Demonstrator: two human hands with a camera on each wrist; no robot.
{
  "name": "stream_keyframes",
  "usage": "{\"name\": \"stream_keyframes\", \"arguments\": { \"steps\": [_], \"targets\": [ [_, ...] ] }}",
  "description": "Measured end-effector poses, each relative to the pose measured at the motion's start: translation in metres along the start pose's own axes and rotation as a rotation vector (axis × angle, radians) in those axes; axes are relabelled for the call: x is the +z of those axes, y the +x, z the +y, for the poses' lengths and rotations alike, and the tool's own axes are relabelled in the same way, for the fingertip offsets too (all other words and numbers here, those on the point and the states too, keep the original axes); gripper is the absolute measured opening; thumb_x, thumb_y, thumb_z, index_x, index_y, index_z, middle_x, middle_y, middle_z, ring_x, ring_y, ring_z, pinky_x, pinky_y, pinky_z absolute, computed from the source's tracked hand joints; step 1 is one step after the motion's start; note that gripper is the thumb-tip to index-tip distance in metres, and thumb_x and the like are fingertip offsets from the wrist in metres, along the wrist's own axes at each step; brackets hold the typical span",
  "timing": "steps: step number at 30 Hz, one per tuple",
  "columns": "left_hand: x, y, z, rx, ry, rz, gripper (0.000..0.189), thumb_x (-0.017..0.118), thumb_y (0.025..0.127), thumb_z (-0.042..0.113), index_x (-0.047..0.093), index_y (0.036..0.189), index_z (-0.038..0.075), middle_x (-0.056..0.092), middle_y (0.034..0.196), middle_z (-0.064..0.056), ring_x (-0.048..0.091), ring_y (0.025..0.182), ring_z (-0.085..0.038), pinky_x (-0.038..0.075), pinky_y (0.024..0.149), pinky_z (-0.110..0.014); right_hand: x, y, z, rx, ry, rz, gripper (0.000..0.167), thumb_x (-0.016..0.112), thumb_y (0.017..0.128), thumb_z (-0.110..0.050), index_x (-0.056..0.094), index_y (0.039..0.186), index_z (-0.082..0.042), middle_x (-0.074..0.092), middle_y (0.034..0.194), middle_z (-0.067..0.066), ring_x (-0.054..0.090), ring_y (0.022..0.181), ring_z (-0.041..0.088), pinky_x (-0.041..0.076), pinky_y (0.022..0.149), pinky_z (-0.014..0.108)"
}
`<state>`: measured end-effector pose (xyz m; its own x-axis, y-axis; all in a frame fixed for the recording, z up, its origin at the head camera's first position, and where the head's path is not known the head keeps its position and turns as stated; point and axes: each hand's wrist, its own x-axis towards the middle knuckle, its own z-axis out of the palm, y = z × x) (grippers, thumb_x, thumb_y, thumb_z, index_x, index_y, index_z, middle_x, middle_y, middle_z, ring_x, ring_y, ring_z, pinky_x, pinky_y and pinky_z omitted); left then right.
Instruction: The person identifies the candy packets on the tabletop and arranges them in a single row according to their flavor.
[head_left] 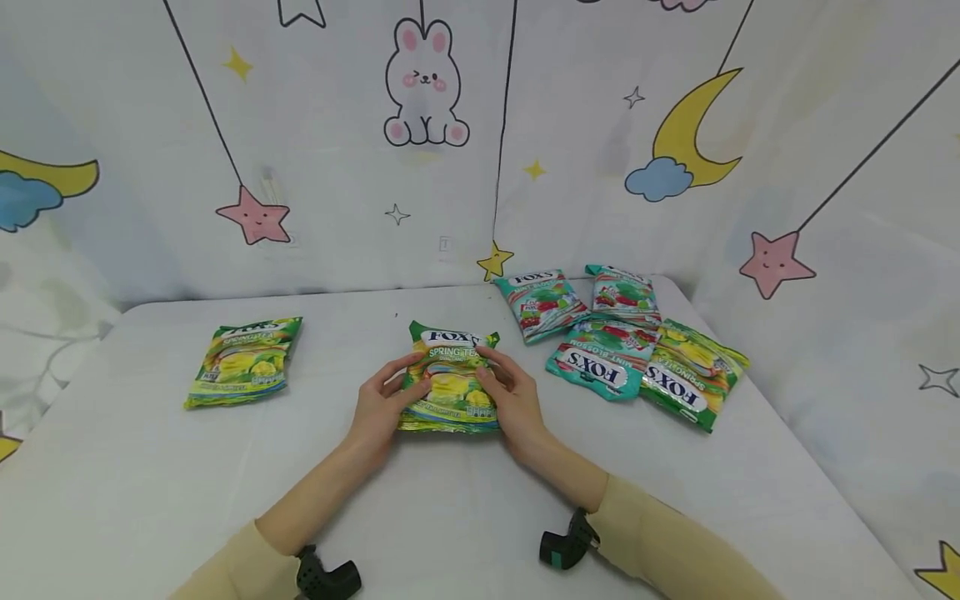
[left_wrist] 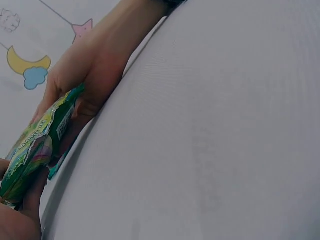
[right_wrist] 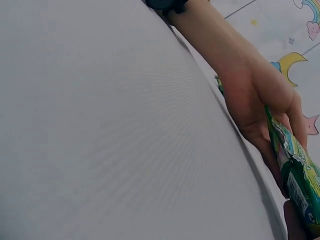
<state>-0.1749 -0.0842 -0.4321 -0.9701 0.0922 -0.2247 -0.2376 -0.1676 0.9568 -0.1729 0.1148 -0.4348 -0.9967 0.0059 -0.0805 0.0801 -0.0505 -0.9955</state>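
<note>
Both hands hold one green and yellow candy bag (head_left: pixel 450 383), marked FOX'S Spring Tea, over the middle of the table. My left hand (head_left: pixel 381 404) grips its left side, thumb on the front. On the opposite side my right hand (head_left: pixel 517 404) grips the bag, its thumb and fingers also over the front. In the left wrist view the bag (left_wrist: pixel 37 145) appears edge-on, tilted up, with the right hand (left_wrist: pixel 90 70) beyond it. The right wrist view shows the bag (right_wrist: pixel 297 175) from below, with fingers behind it.
Another green and yellow bag (head_left: pixel 243 364) lies at the left on the white table (head_left: pixel 450 517). To the right is a cluster of teal bags (head_left: pixel 603 358) with a green and yellow bag (head_left: pixel 690 375) beside them. A patterned cloth (head_left: pixel 337 167) hangs behind the table.
</note>
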Motion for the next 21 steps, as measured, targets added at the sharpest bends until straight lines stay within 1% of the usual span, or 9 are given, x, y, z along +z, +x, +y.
{"name": "stream_keyframes", "arguments": {
  "steps": [7, 13, 17, 21],
  "targets": [
    [-0.014, 0.005, 0.007, -0.009, 0.019, 0.046, 0.051, 0.07, 0.094, 0.016, 0.055, 0.142, 0.022, 0.056, 0.138, -0.013, 0.062, 0.103, -0.012, 0.054, 0.082, -0.019, 0.017, 0.013, 0.0, -0.032, -0.008, -0.017, 0.035, 0.058, 0.101, -0.021, 0.061, 0.136, -0.028, 0.056, 0.141, 0.007, 0.057, 0.117, 0.021, 0.05, 0.091, 0.028],
    [-0.023, 0.012, 0.009, -0.009, 0.03, 0.075, 0.051, 0.069, 0.094, 0.016, 0.054, 0.142, 0.022, 0.053, 0.14, -0.012, 0.06, 0.107, -0.013, 0.053, 0.083, -0.018, 0.028, 0.027, 0.001, -0.042, -0.021, -0.023, 0.034, 0.059, 0.101, -0.021, 0.062, 0.135, -0.026, 0.058, 0.137, 0.01, 0.059, 0.114, 0.02, 0.051, 0.089, 0.027],
    [-0.028, 0.017, 0.01, 0.007, 0.049, 0.096, 0.05, 0.068, 0.094, 0.015, 0.054, 0.142, 0.022, 0.054, 0.14, -0.012, 0.06, 0.106, -0.01, 0.053, 0.082, -0.018, 0.034, 0.035, 0.003, -0.05, -0.033, -0.026, 0.034, 0.06, 0.101, -0.021, 0.063, 0.134, -0.026, 0.059, 0.137, 0.009, 0.058, 0.113, 0.02, 0.051, 0.089, 0.027],
    [-0.032, 0.022, 0.011, 0.033, 0.066, 0.113, 0.05, 0.068, 0.094, 0.016, 0.054, 0.142, 0.022, 0.055, 0.138, -0.012, 0.06, 0.103, -0.008, 0.052, 0.081, -0.017, 0.04, 0.042, 0.003, -0.081, -0.063, -0.015, 0.033, 0.06, 0.1, -0.021, 0.064, 0.133, -0.024, 0.06, 0.134, 0.01, 0.058, 0.111, 0.02, 0.051, 0.087, 0.026]
  ]
}}
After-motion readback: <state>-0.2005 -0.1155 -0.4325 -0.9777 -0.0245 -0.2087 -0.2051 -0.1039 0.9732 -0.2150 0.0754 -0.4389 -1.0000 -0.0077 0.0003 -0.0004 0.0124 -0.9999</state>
